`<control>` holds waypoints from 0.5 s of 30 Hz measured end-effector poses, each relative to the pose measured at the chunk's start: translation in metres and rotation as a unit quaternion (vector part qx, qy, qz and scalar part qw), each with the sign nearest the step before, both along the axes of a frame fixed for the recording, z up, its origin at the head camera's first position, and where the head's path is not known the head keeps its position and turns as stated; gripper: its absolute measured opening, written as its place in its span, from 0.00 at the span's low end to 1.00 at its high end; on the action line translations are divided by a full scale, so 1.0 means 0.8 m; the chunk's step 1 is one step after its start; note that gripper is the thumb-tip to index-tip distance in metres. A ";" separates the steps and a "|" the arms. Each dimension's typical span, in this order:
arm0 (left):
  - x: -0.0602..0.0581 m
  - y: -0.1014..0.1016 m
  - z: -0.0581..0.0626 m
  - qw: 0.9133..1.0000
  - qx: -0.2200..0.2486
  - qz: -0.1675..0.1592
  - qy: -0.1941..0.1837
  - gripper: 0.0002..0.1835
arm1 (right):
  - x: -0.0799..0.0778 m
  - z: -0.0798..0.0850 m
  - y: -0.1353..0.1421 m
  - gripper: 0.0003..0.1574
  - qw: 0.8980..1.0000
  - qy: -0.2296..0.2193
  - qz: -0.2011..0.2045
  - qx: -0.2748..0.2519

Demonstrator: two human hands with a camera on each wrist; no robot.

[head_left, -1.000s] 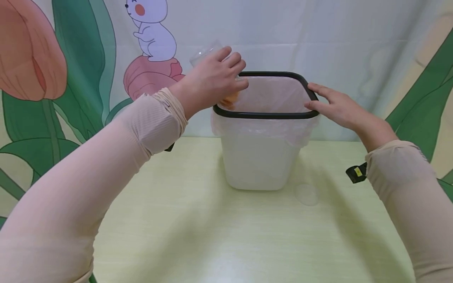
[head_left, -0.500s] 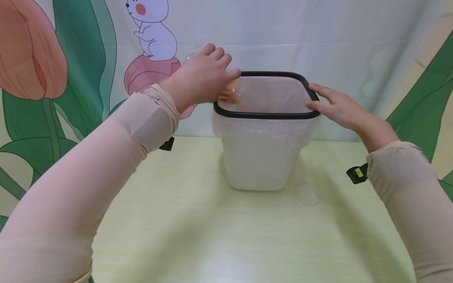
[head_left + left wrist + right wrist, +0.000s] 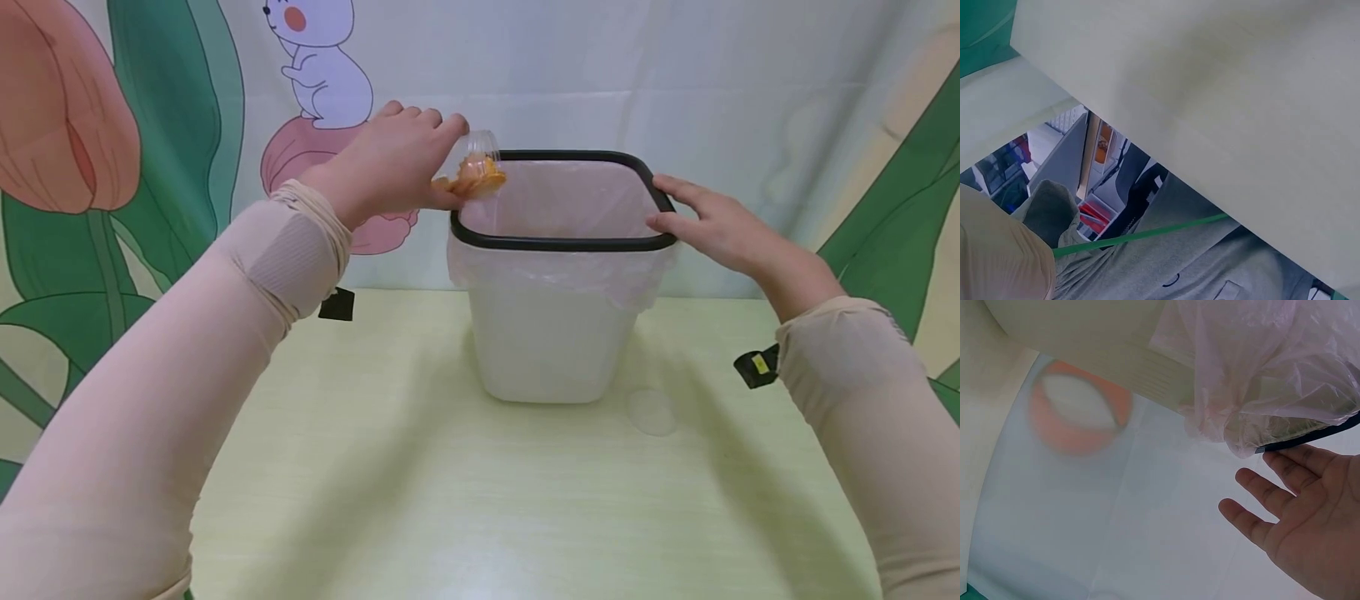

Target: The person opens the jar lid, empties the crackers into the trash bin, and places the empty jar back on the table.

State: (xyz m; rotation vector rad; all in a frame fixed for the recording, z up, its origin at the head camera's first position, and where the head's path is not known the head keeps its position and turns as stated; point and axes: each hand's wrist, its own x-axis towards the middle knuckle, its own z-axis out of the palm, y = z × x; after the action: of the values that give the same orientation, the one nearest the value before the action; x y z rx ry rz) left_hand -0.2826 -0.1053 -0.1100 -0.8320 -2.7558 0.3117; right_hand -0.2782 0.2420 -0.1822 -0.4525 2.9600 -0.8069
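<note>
My left hand (image 3: 397, 154) grips a small clear plastic cup (image 3: 482, 143) at the left rim of a white trash bin (image 3: 551, 342). The cup is tilted, and orange pieces (image 3: 480, 177) show at its lower part; their kind is unclear. My thumb lies below them. A pale plastic bag lines the bin (image 3: 1229, 362) and folds over its black rim (image 3: 562, 244). My right hand (image 3: 723, 229) rests on the right side of that rim. In the right wrist view, the right hand's fingers (image 3: 1266, 492) are extended, some touching the rim. The left wrist view does not show the left hand.
A clear round disc (image 3: 651, 412) lies on the pale table (image 3: 480, 500), right of the bin's base. Behind stands a printed curtain (image 3: 712, 92) with tulips and a white animal. Beyond the table's edge, the left wrist view shows grey trousers (image 3: 1166, 265).
My left hand has moved left and turned over, so the cup and orange pieces now show at the bin's left rim. The right hand and bin stay in place.
</note>
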 end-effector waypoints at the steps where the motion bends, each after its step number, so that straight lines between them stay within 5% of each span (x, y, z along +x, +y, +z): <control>1: 0.000 0.000 0.000 1.000 0.007 0.003 -0.004 0.41 | 0.000 0.000 0.000 0.46 1.000 0.000 0.001 0.000; 8: 0.001 0.000 -0.001 0.999 0.027 0.019 -0.018 0.42 | 0.000 0.000 0.002 0.45 1.000 0.002 0.001 -0.004; 15: 0.007 0.006 -0.005 0.993 -0.064 -0.044 0.088 0.36 | 0.001 0.001 0.003 0.46 1.000 0.000 0.002 -0.005</control>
State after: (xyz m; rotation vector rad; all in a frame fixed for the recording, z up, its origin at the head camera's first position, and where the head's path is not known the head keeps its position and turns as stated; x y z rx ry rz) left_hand -0.2770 -0.1007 -0.1137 -0.9072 -2.5489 0.5222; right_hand -0.2775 0.2446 -0.1818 -0.4584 2.9546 -0.8220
